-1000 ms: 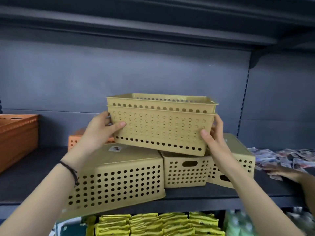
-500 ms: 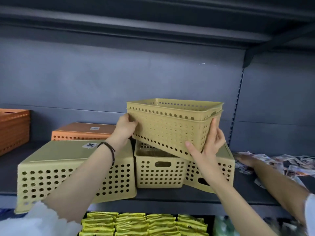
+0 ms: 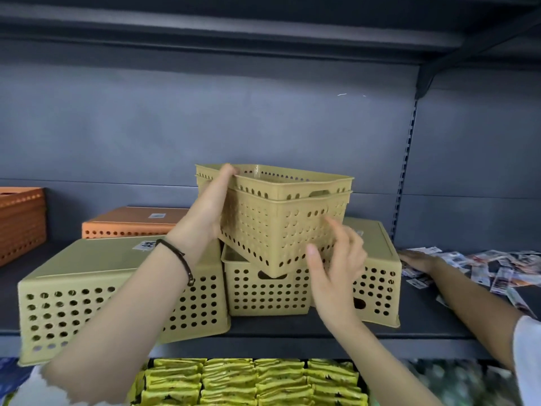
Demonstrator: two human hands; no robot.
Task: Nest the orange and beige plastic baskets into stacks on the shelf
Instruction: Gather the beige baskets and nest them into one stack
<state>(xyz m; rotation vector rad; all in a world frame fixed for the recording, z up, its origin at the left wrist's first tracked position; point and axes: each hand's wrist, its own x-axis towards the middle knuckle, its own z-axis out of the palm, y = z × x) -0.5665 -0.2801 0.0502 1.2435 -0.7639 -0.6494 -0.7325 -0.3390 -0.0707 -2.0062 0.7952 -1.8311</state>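
Two nested beige baskets (image 3: 281, 218) are tilted, with their lower corner dipping into an upright beige basket (image 3: 266, 291) on the dark shelf (image 3: 292, 328). My left hand (image 3: 207, 212) grips the left rim and side of the nested pair. My right hand (image 3: 333, 268) is just off the pair's front wall, fingers spread and holding nothing. A large beige basket (image 3: 96, 291) lies upside down at the left. Another overturned beige basket (image 3: 377, 268) stands at the right. An overturned orange basket (image 3: 131, 222) sits behind, and an orange stack (image 3: 20, 224) is at the far left.
Another person's hand (image 3: 418, 260) rests on scattered printed packets (image 3: 494, 268) on the shelf's right part. Yellow packages (image 3: 251, 382) fill the shelf below. A shelf board hangs overhead, and a slotted upright (image 3: 405, 171) divides the back panel.
The nested beige pair has come down and to the right, its corner now inside the upright basket. My right hand has let go of it. My left hand has shifted up to the rim.
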